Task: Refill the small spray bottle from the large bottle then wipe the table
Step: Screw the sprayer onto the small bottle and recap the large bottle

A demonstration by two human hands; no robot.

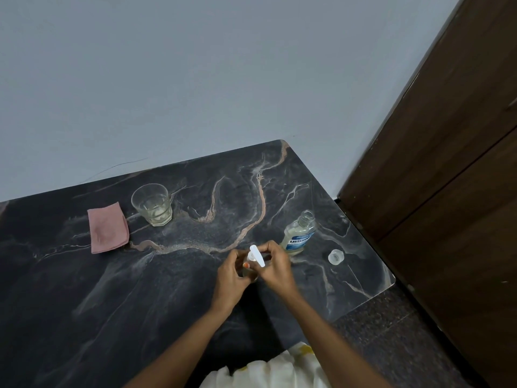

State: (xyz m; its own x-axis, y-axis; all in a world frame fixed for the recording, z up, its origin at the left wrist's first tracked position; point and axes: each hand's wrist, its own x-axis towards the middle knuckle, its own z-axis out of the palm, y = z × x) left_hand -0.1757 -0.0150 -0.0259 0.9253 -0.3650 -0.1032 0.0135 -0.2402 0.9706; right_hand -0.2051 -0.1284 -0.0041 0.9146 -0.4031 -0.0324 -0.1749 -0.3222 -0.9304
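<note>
While wrapping the left hand (232,271) round the clear body of the small spray bottle (256,255), pinches its white spray head with the right hand (275,266). Holds it over the marble table (167,289), right of centre, just near of the uncapped Listerine bottle (298,233). Cannot make out the bottle's body or fill behind curled fingers.

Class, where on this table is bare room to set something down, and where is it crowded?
Bare: near-left table below pink cloth and glass; between glass and large bottle. Crowded: by left hand, right hand, small spray bottle, cap.
</note>
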